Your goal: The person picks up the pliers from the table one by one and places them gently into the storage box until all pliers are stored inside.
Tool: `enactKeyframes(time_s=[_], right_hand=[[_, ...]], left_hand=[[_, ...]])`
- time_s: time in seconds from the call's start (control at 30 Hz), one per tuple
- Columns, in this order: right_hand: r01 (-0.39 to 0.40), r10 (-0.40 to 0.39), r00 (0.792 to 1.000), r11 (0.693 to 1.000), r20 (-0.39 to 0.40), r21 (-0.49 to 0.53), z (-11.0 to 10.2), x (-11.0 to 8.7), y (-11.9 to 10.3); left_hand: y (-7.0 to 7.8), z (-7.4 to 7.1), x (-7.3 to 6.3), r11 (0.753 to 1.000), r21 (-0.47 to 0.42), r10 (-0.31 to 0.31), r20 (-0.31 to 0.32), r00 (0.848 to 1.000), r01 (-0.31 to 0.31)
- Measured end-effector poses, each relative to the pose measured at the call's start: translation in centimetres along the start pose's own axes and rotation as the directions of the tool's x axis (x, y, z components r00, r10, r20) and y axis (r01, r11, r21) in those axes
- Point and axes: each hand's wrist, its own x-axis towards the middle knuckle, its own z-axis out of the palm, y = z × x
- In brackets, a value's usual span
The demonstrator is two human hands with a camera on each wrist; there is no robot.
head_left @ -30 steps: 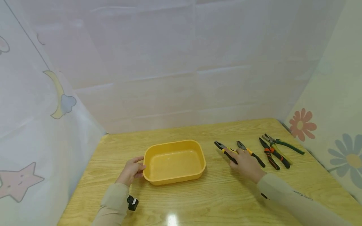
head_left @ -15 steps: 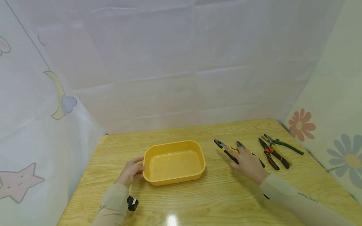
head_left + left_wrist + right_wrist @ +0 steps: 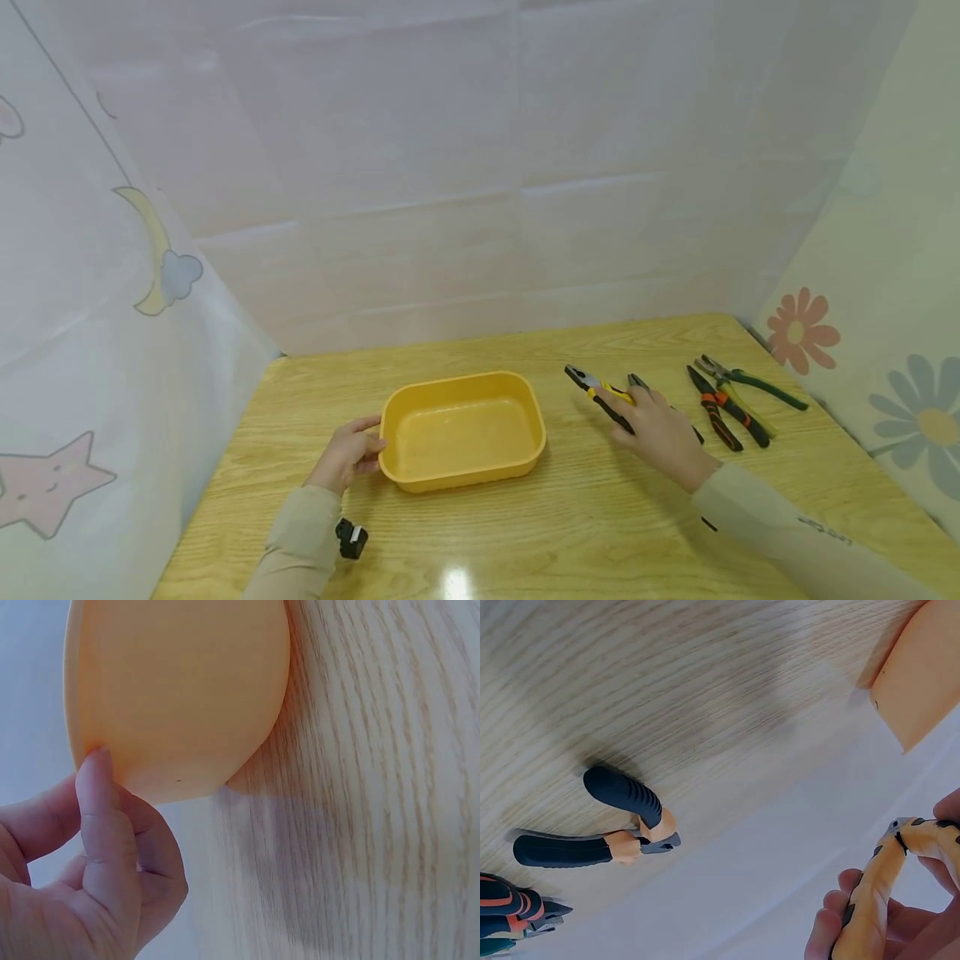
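Observation:
My left hand [image 3: 347, 454] pinches the left rim of a yellow rectangular plastic tub [image 3: 461, 437]. In the left wrist view its thumb [image 3: 101, 795] lies on the inside of the tub wall. To the tub's right, my right hand [image 3: 663, 437] grips a pair of pliers [image 3: 611, 408] with yellow and black handles, their metal head pointing away and to the left. In the right wrist view the fingers [image 3: 825, 930] curl round these handles. Just beyond that hand lies a second pair of pliers [image 3: 615, 825] with black handles and orange collars, partly hidden by the hand in the head view.
Farther right on the wooden table [image 3: 570, 525] lie orange-and-black pliers [image 3: 723, 408] and green-handled pliers [image 3: 765, 387], overlapping. A white hanging sheet [image 3: 450, 167] stands behind the table, with patterned sheets at both sides. A small black device [image 3: 351, 539] is at the left wrist.
My right hand has lifted the yellow-and-black pliers slightly, and it covers more of the second pair in the head view. My left hand and the tub have stayed put.

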Motion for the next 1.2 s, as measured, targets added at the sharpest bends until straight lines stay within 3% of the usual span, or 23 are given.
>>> enactKeyframes(time_s=[0.33, 0.63, 0.87, 1.2], right_hand=[[0.094, -0.093, 0.990, 0.996, -0.102, 0.006, 0.1, 0.1, -0.2], [0.109, -0.108, 0.991, 0.994, -0.079, 0.004, -0.3, 0.6, -1.1], [0.135, -0.135, 0.983, 0.991, -0.124, -0.016, -0.2, 1.0, -2.0], [0.146, -0.144, 0.982, 0.989, -0.123, 0.000, -0.1, 1.4, -2.7]], left_hand=[[0.2, -0.2, 0.6, 0.999, -0.039, -0.026, 0.065, 0.998, 0.029], [0.0, -0.3, 0.8, 0.997, -0.049, -0.053, 0.055, 0.997, 0.056], [-0.2, -0.3, 0.7, 0.996, -0.066, -0.063, 0.053, 0.997, 0.067], [-0.2, -0.3, 0.5, 0.994, -0.078, -0.074, 0.049, 0.996, 0.078]])
